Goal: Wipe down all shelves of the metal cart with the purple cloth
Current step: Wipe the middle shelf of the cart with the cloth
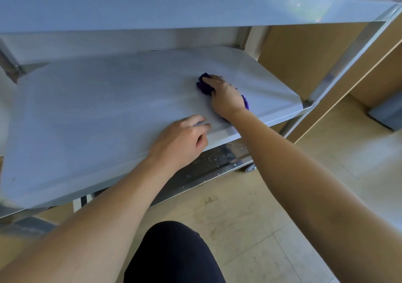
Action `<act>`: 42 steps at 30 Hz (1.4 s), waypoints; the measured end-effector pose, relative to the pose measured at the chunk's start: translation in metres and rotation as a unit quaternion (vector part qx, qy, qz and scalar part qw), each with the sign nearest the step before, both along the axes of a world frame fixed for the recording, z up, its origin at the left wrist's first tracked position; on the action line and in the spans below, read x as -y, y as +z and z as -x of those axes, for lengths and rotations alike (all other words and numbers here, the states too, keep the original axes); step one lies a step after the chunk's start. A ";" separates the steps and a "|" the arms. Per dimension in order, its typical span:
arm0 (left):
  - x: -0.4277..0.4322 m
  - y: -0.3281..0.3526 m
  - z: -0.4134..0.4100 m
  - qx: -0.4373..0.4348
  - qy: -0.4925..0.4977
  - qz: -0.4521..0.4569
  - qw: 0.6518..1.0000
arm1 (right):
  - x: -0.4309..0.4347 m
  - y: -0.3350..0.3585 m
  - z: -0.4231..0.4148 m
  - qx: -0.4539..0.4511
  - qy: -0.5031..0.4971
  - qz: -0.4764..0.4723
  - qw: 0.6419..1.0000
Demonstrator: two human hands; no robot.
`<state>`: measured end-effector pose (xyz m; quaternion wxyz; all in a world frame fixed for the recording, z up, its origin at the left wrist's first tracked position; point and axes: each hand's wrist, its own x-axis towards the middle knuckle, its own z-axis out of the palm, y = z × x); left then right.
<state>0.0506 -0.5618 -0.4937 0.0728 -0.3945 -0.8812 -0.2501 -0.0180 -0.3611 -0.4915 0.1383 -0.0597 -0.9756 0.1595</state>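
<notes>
Mid-wipe, the right hand (225, 96) holds the purple cloth (204, 86) bunched in its grip at two o'clock on the middle shelf (104, 112), the left hand (182, 140) clasping its front edge; next, probably, a sweep toward nine o'clock.

The cloth (204, 87) is lying on the middle shelf (104, 112) toward its right end, under the right hand (226, 98). The left hand (180, 144) is gripping that shelf's front edge, nearer and leftward, between the top shelf (174, 6) above and the bottom shelf (214, 160) below.
</notes>
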 end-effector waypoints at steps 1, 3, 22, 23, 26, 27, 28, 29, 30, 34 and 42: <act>0.000 0.000 0.000 0.002 0.000 0.001 1.000 | -0.001 0.000 0.000 -0.001 0.007 0.008 1.000; 0.000 0.000 0.000 0.006 0.000 0.002 1.000 | -0.014 0.002 -0.002 -0.009 0.007 0.020 1.000; -0.004 0.000 -0.005 0.011 0.009 0.007 1.000 | -0.027 0.005 0.012 -0.004 -0.028 0.018 0.999; -0.004 0.000 -0.004 0.011 0.012 0.007 1.000 | -0.017 0.003 0.014 -0.009 -0.003 0.015 1.000; -0.003 0.002 -0.005 0.011 0.013 0.014 1.000 | -0.008 0.001 0.010 -0.017 0.024 0.011 1.000; -0.003 0.002 -0.006 0.010 0.012 0.016 1.000 | -0.011 0.001 0.007 -0.018 0.025 0.012 0.999; -0.003 0.002 -0.007 0.008 0.012 0.018 1.000 | -0.015 0.001 0.005 -0.018 0.025 0.013 0.999; -0.004 0.002 -0.007 0.005 0.012 0.020 1.000 | -0.021 0.002 0.002 -0.016 0.022 0.012 1.000; -0.004 0.001 -0.007 -0.001 0.015 0.024 1.000 | -0.029 0.002 -0.001 -0.015 0.015 0.012 1.000; -0.004 -0.001 -0.006 -0.039 0.047 0.050 0.997 | -0.076 0.006 -0.015 -0.014 -0.053 0.016 0.998; -0.006 -0.004 -0.004 -0.045 0.029 0.050 0.997 | -0.133 0.008 -0.006 -0.018 -0.176 0.079 0.981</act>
